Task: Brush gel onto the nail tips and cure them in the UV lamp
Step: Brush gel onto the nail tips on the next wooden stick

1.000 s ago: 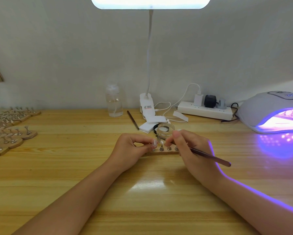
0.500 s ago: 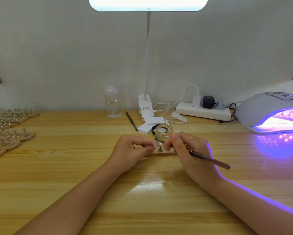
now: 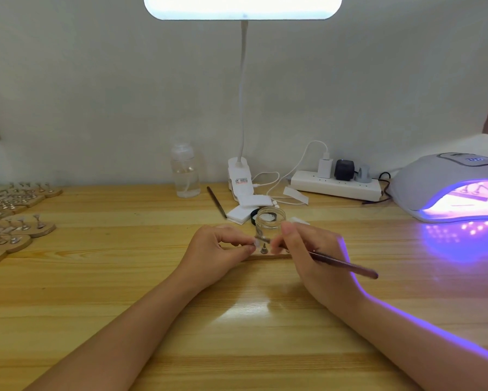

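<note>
Well to the left of the hands, wooden stands (image 3: 19, 225) with metal holders lie in rows on the bench (image 3: 96, 277). The left hand (image 3: 214, 252) has its fingers curled, pinching a pale nail tip (image 3: 256, 244) at the left end of a small wooden strip (image 3: 268, 256) that lies between the hands. Just behind them stands an open glass jar (image 3: 270, 221), with white pads (image 3: 247, 207), a spare brush (image 3: 216, 202) and a clear bottle (image 3: 185, 172) farther back. The right hand (image 3: 313, 258) grips a brush (image 3: 347, 267), its bristle end at the nail tip and its handle pointing right. Well to the right, the UV lamp (image 3: 446, 184) glows purple with a stand inside.
</note>
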